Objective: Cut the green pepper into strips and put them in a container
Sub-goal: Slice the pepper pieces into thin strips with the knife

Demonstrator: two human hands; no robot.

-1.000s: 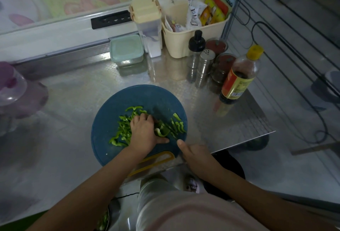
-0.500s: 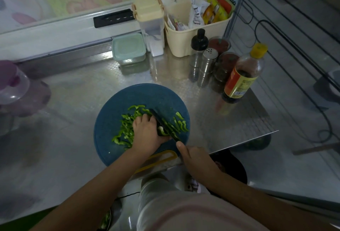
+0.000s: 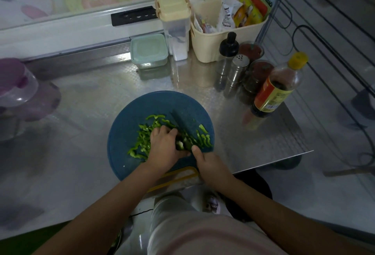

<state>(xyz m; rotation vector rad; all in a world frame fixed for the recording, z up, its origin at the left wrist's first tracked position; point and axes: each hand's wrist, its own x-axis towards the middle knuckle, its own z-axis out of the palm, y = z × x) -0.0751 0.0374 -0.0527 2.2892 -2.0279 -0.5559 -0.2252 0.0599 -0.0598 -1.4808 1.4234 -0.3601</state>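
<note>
A round blue cutting board lies on the steel counter near its front edge. Green pepper strips are spread over it, more strips lying at its right side. My left hand presses down on the uncut pepper piece in the board's middle. My right hand grips the handle of a dark knife, whose blade lies across the pepper right beside my left fingers. A lidded pale green container stands at the back of the counter.
To the right of the board stand a sauce bottle, a metal shaker, a black-capped bottle and jars. A cream basket with packets and a dispenser are at the back. A purple-lidded jar is far left. The counter's edge ends right.
The knife has gone from lifted to down across the pepper piece, close to my left fingers. My right hand has moved up towards the board. My left hand stays on the pepper.
</note>
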